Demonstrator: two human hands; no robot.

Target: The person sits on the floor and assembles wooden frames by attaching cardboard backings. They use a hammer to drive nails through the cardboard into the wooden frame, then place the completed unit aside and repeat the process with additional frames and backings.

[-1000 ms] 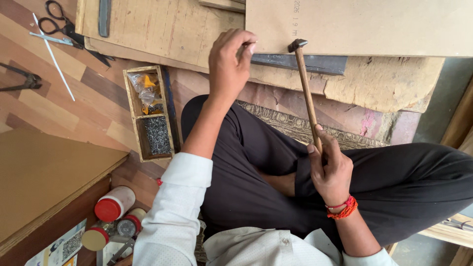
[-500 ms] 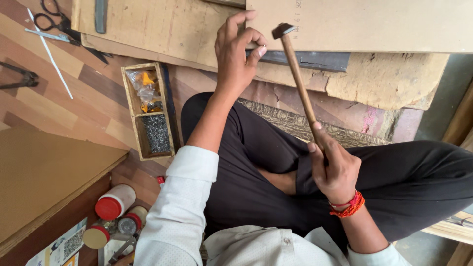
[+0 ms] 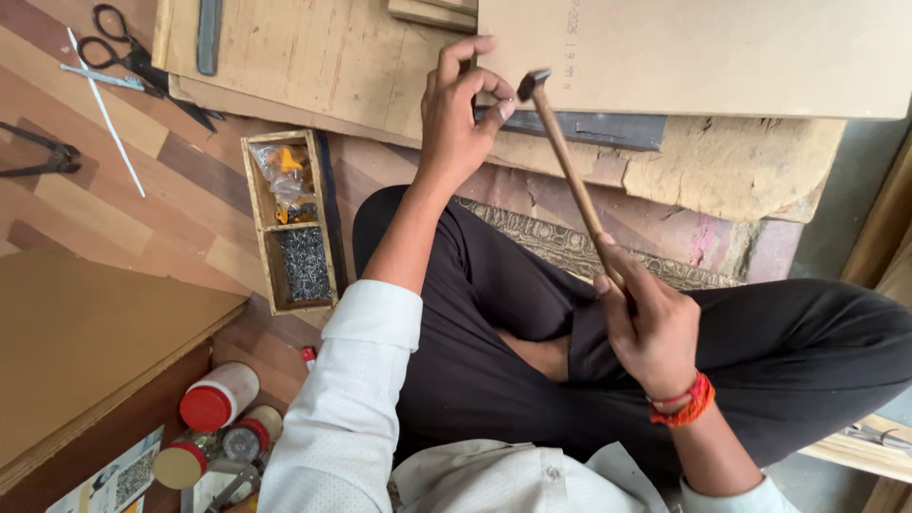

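My left hand (image 3: pixel 459 112) reaches forward to the edge of a light wooden board (image 3: pixel 703 52), thumb and fingers pinched on something small, likely a nail, that I cannot make out. My right hand (image 3: pixel 648 328) grips the lower end of a wooden-handled hammer (image 3: pixel 567 166). Its small metal head hangs close beside my left fingertips, just above the board's edge. A dark metal strip (image 3: pixel 608 128) lies under that edge. I sit cross-legged in black trousers.
A wooden box (image 3: pixel 290 223) with small nails and a plastic bag stands on the floor to the left. Scissors (image 3: pixel 128 59) and pliers (image 3: pixel 38 157) lie further left. Red-capped jars (image 3: pixel 217 399) stand near my left knee, beside a brown board (image 3: pixel 85 347).
The hammer head has swung left and down, from right of my left hand to just beside its fingertips. My left hand has kept its pinch at the board edge.
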